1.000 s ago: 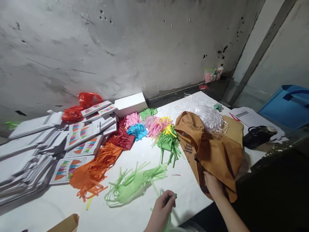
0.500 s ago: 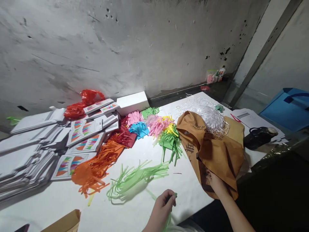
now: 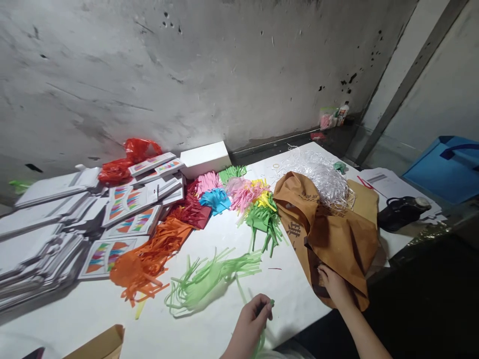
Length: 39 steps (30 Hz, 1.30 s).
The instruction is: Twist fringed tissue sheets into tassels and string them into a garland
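Observation:
At the near edge of the white table, my left hand (image 3: 254, 319) is closed on a light green paper strip (image 3: 241, 288); a small green end pokes out at its fingertips. My right hand (image 3: 333, 283) reaches into the opening of a brown cloth bag (image 3: 342, 242), fingers pinched together; what they hold, if anything, is too small to make out. A light green paper tassel (image 3: 215, 274) lies left of my left hand. Dark green fringed paper (image 3: 264, 222) rests beside the bag, and a heap of white shiny string (image 3: 318, 174) is behind it.
Orange (image 3: 149, 254), red, blue and pink fringed paper crosses the table. Stacks of printed packets (image 3: 130, 202) fill the left. A white box (image 3: 205, 157) and red plastic bag stand by the wall. A black bottle (image 3: 402, 212) and blue bag (image 3: 445, 167) are at right.
My right hand has shifted slightly up and left, and more of its fingers show at the bag's opening. The green strip by my left hand has moved up and right.

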Each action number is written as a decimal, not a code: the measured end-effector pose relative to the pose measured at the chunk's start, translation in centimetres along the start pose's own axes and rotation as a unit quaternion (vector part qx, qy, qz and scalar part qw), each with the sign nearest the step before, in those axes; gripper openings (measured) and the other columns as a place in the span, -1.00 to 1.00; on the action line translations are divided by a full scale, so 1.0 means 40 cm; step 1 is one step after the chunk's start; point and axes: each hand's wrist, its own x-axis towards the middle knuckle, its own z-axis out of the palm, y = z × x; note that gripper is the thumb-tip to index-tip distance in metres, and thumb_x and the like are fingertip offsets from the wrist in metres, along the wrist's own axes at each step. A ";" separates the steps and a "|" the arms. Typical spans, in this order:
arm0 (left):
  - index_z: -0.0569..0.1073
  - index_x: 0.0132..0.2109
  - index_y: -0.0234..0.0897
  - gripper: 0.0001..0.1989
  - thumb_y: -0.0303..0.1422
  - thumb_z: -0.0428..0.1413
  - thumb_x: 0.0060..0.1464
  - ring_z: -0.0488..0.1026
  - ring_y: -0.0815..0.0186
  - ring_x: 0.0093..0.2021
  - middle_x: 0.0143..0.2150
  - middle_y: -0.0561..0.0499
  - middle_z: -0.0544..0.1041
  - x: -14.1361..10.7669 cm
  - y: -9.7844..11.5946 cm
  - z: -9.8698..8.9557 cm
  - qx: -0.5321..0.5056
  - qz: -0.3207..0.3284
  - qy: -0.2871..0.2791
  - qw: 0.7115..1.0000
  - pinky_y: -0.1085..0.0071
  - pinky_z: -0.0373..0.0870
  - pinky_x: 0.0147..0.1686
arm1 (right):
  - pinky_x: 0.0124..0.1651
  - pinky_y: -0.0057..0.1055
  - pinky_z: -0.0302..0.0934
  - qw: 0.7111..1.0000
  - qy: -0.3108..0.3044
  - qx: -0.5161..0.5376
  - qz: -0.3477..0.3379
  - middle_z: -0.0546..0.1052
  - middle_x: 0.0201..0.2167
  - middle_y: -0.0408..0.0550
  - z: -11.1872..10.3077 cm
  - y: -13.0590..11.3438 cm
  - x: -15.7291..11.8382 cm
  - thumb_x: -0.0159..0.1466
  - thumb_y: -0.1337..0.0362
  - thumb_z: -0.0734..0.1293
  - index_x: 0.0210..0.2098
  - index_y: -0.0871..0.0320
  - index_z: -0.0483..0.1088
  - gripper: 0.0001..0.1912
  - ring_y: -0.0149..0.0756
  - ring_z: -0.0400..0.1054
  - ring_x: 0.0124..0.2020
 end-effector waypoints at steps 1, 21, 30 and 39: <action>0.36 -0.37 -0.27 -0.51 0.12 0.18 0.01 0.12 0.39 -0.51 -0.53 0.12 0.34 -0.001 0.001 0.000 -0.001 0.000 0.001 1.000 0.44 0.04 -0.47 | 0.08 -0.12 0.34 1.000 0.006 0.010 0.002 0.53 -0.04 -0.03 0.000 0.001 -0.003 0.39 0.15 0.32 -0.10 0.14 0.46 -0.79 -0.24 0.44 -0.03; 0.52 -0.28 -0.26 -0.69 -0.22 -0.02 0.31 0.39 0.27 -0.36 -0.38 -0.04 0.50 -0.095 0.149 -0.036 0.174 0.186 0.019 0.967 0.41 0.27 -0.32 | -0.45 -0.50 0.32 0.918 -0.085 0.350 -0.167 0.47 -0.43 -0.10 -0.194 -0.474 -0.167 0.45 0.09 0.19 -0.20 0.11 0.50 -0.68 -0.40 0.37 -0.53; 0.47 -0.25 -0.25 -0.77 -0.32 -0.03 0.32 0.44 0.28 -0.36 -0.36 -0.05 0.52 -0.165 0.114 -0.084 0.220 0.223 0.106 0.944 0.43 0.31 -0.33 | -0.41 -0.52 0.31 0.906 -0.118 0.328 -0.240 0.46 -0.39 -0.12 -0.199 -0.558 -0.171 0.45 0.17 0.18 -0.20 0.05 0.45 -0.76 -0.40 0.37 -0.49; 0.46 -0.22 -0.24 -0.81 -0.39 -0.03 0.32 0.45 0.28 -0.34 -0.36 -0.05 0.52 -0.191 0.089 -0.114 0.249 0.270 0.143 0.919 0.42 0.34 -0.32 | -0.41 -0.51 0.32 0.898 -0.142 0.340 -0.241 0.47 -0.41 -0.12 -0.185 -0.612 -0.181 0.44 0.14 0.20 -0.22 0.04 0.48 -0.75 -0.39 0.39 -0.50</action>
